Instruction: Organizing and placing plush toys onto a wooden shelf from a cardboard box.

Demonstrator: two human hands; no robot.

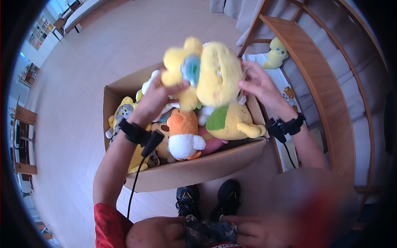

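Observation:
Both my hands hold a pale yellow plush toy (219, 74) over a cardboard box (198, 172). The toy lies sideways, blurred, with a teal patch (190, 70) between its head and body. My left hand (161, 93) grips a limb of its body, thumb on top. At the side of its head is my right hand (259, 83), fingers curled against it. Below, the box holds an orange and white plush duck (183, 135), a yellow plush with a green patch (232, 122) and a yellow plush with a grey cat face (125, 111). Other toys are partly hidden.
A wooden shelf rack (313, 71) stands to the right of the box. On its lower level sit a pale yellow plush (276, 53) and a small brown plush (289, 93). My black shoes (228, 197) are just before the box. Black wrist devices trail cables (134, 186).

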